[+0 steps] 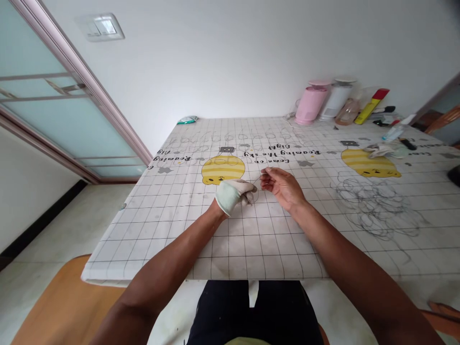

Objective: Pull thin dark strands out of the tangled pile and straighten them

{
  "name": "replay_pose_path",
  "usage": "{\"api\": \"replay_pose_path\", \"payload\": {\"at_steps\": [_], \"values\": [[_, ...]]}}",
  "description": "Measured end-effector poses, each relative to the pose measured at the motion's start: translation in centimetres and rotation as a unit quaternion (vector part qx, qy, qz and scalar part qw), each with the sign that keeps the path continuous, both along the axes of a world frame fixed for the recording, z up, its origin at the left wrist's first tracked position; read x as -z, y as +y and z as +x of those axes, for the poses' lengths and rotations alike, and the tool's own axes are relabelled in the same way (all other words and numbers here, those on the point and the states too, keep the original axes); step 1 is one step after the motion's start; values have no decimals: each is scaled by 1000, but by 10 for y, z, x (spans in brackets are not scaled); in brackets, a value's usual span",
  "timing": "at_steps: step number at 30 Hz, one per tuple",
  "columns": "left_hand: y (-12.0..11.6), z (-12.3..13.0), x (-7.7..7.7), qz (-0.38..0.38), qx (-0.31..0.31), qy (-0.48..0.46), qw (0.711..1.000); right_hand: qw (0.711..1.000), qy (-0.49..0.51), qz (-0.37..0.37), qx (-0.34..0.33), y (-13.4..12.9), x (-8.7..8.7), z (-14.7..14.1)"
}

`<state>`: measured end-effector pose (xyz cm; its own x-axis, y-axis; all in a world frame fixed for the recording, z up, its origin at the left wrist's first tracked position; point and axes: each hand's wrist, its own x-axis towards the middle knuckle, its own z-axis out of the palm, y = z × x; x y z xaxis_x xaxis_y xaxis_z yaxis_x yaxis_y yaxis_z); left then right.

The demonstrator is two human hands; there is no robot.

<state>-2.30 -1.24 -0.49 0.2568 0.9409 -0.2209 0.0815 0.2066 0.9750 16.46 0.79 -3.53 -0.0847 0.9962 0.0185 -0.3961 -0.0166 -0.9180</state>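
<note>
My left hand, in a pale glove, is closed with its fingertips pinched on a thin wire that bends in a small loop beside them. My right hand is bare, just to the right of it, with fingers curled in towards the thumb. Whatever is between those fingers is too fine to make out. A loose tangle of thin grey wire pieces lies on the table to the right. Several looped wires are spread in rows behind my hands.
A checked cloth with printed bears covers the table. At the back right stand a pink device, a white device, a bottle and a yellow can. A crumpled glove lies nearer. A green packet is at the back left.
</note>
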Motion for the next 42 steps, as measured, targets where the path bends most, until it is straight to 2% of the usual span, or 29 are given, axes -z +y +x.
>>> {"api": "replay_pose_path", "payload": {"at_steps": [4,9,13,15,18,26,32,35,42], "values": [[-1,-1,2,11,19,-13,1000,999,30,-19,27,3,0,3],[1,1,5,12,2,-20,1000,995,-32,40,80,-3,-5,2],[6,-1,7,23,-47,-72,996,990,-130,55,0,-12,-8,1],[10,-3,8,30,-46,-95,994,979,-183,77,-42,-17,-8,-4],[14,-4,11,36,-35,-94,994,965,-231,121,-42,-23,-5,-14],[8,0,4,62,-91,51,993,937,-308,150,70,-29,-2,-24],[2,6,-3,84,-110,197,971,925,-325,159,118,-27,2,-29],[5,6,-2,95,-105,229,963,904,-363,181,133,-28,4,-30],[9,3,3,92,-82,251,960,884,-395,202,149,-30,5,-29]]}}
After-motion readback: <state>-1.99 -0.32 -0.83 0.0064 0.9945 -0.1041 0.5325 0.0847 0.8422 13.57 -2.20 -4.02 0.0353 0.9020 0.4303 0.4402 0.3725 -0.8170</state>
